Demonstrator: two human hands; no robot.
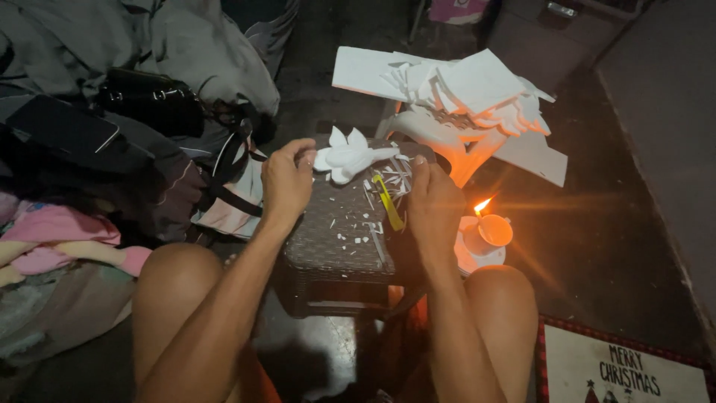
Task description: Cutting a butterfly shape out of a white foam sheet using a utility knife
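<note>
From the head camera, the person is sitting low with both knees up, working over a small dark woven wicker bench (328, 250) that is standing between the legs. The left hand (287, 179) is pinching the left edge of a white petal-shaped foam cutout (349, 158), with the fingers closed on it. The cutout is lying at the far edge of the bench top, with 2 pointed petals sticking up at its back. The right hand (432, 198) is resting on the right edge of the bench, fingers curled downward; I cannot tell whether it is gripping anything. The 2 hands are sitting apart, with the bench top between them.

A yellow-handled craft knife (388, 201) is lying on the bench just left of the right hand, among scattered small white foam scraps (356, 235). Just beside the right hand, off the bench, a short white candle (481, 239) is burning with an orange flame. Beyond the bench, a pile of white foam sheets and cut pieces (462, 93) is lying on the dark floor (597, 224). To the left, a black handbag (149, 97) is sitting on a heap of grey and pink clothes (60, 239). A festive printed doormat (619, 369) is showing at the lower right corner.
</note>
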